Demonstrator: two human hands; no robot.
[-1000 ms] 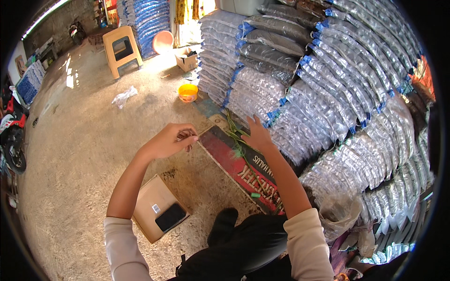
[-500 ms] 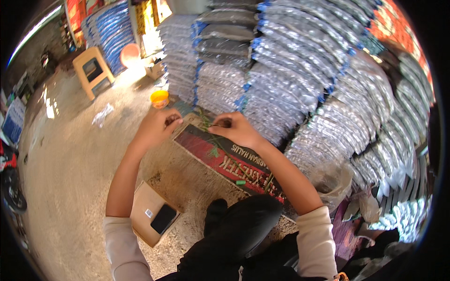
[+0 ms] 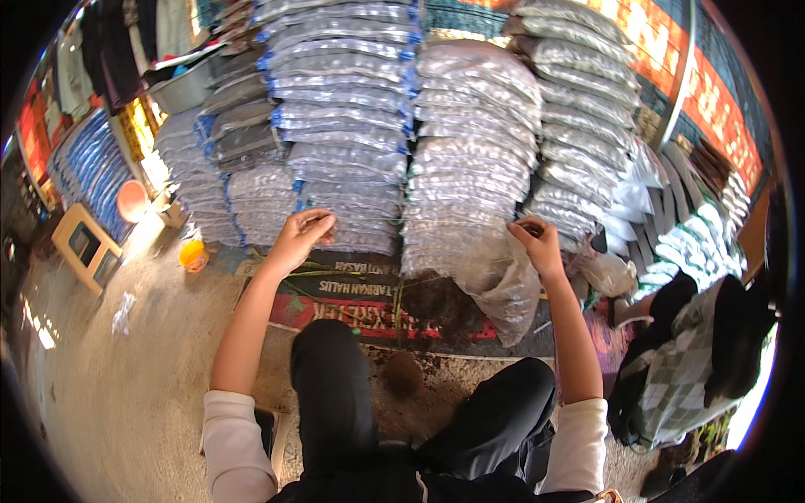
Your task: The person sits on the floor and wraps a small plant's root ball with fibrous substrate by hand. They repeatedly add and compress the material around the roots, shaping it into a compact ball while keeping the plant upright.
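My left hand (image 3: pixel 303 238) is raised over the far left part of a printed black-and-red mat (image 3: pixel 360 287), thumb and fingers pressed together. To the right, my right hand (image 3: pixel 537 241) makes a similar pinch above a crumpled clear plastic bag (image 3: pixel 507 306). A faint thin green line shows between the hands, but what either pinch holds is too fine to make out. Long green stems (image 3: pixel 331 272) lie on the mat below my left hand. Dark soil (image 3: pixel 443 303) is heaped on the mat beside the bag.
Tall stacks of filled clear plastic sacks (image 3: pixel 344 126) rise behind the mat. A round brown object (image 3: pixel 402 375) sits between my knees. On the left are an orange-yellow tub (image 3: pixel 193 256) and a beige stool (image 3: pixel 86 246). A checked cloth (image 3: pixel 683 377) lies at right.
The view has swung to the right, bringing the soil heap and bag into sight. My hands, close together before, are now wide apart, the right one farther right.
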